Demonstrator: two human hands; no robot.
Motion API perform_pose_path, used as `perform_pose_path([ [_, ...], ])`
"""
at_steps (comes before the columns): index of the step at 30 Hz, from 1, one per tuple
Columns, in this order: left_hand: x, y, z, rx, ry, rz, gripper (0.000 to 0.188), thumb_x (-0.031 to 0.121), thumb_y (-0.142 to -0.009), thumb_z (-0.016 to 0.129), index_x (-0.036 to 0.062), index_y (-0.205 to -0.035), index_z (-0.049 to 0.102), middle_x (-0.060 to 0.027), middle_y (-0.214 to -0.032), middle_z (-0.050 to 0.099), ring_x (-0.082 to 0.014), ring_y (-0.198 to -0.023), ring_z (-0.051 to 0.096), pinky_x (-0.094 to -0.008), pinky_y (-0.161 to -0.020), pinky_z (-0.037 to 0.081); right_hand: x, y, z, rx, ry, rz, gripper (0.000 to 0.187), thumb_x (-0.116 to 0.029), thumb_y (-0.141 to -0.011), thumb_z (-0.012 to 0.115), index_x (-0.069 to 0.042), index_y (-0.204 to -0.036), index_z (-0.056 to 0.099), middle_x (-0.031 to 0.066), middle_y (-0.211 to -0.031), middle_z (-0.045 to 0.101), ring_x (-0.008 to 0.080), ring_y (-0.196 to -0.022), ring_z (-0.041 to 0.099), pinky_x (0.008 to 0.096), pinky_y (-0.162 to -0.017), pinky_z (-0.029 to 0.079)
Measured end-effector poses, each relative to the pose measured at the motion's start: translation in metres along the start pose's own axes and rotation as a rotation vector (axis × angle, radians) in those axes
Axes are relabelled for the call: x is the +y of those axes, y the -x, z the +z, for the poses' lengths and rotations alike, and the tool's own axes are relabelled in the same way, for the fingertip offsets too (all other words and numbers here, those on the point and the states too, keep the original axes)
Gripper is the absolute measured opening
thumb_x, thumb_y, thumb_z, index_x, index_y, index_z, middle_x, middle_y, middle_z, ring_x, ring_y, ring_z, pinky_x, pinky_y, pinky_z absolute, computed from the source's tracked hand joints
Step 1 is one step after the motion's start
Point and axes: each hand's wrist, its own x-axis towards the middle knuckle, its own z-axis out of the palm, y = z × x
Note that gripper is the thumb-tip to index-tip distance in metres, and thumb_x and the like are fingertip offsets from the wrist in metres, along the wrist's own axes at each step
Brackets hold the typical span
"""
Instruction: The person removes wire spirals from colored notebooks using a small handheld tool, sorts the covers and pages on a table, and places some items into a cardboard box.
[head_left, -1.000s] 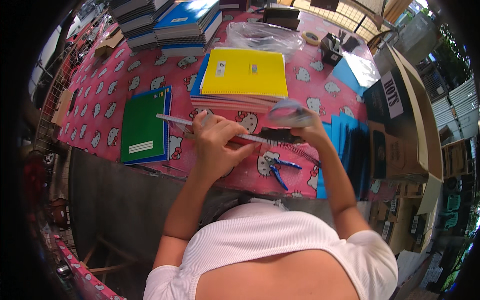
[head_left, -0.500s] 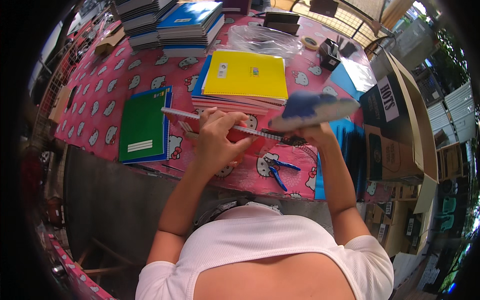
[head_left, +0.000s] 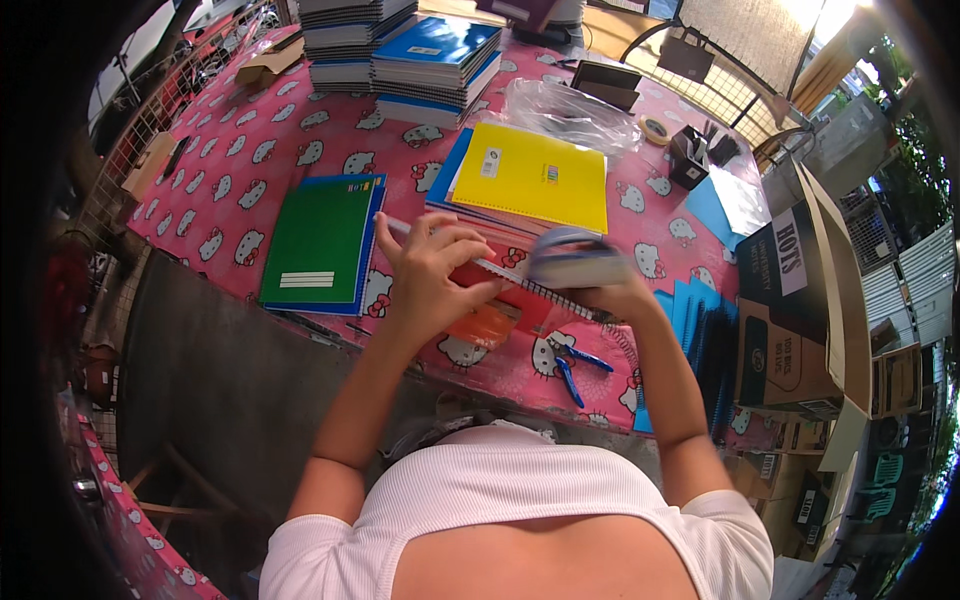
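Note:
My left hand (head_left: 435, 265) grips a red-covered notebook (head_left: 540, 312) near its left end, fingers over the bound edge and thumb on the near side. A spiral coil (head_left: 555, 297) runs through the holes on the right part of that edge. At the coil's right end, my right hand (head_left: 615, 297) is closed on a flat, rounded blue-and-grey object (head_left: 580, 262), blurred by motion, which partly hides the fingers. Loose coil (head_left: 625, 345) hangs below this hand. Blue-handled pliers (head_left: 575, 370) and an orange packet (head_left: 485, 325) lie close by on the table.
Beyond my hands sits a notebook stack with a yellow cover (head_left: 535, 180); a green notebook (head_left: 325, 245) lies left. Taller notebook piles (head_left: 435, 60) and clear plastic (head_left: 570, 115) are farther back. Blue sheets with dark coils (head_left: 700, 340) and an open cardboard box (head_left: 800, 300) are right.
The view has shifted, so the table things appear farther right and slightly lower. The blue-and-grey object has turned and sits lower over the coil. My left hand keeps its hold on the notebook.

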Motion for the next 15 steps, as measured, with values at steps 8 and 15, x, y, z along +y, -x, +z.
perform_pose_path([
  [8,-0.030,0.008,-0.002,-0.043,0.137,-0.102,0.029,0.031,-0.058,0.085,0.0172,-0.079,0.071,0.0050,-0.089,0.068,-0.0216,-0.111,0.053,-0.0521,-0.108,0.017,0.019,-0.015,-0.002,-0.013,0.512,-0.214,0.038,0.001,-0.065,0.071,-0.004,-0.103,0.070,0.0087,-0.103,0.069,0.0178,-0.101,0.063,0.0327,-0.084,0.051],
  [15,-0.030,0.008,-0.007,-0.048,0.096,-0.113,0.032,0.033,-0.055,0.087,0.0160,-0.077,0.071,0.0039,-0.083,0.069,-0.0191,-0.095,0.056,-0.0442,-0.095,0.029,0.012,-0.035,0.005,-0.065,0.348,-0.169,0.053,0.009,-0.064,0.070,0.000,-0.115,0.061,0.0085,-0.107,0.068,0.0177,-0.097,0.064,0.0315,-0.085,0.052],
])
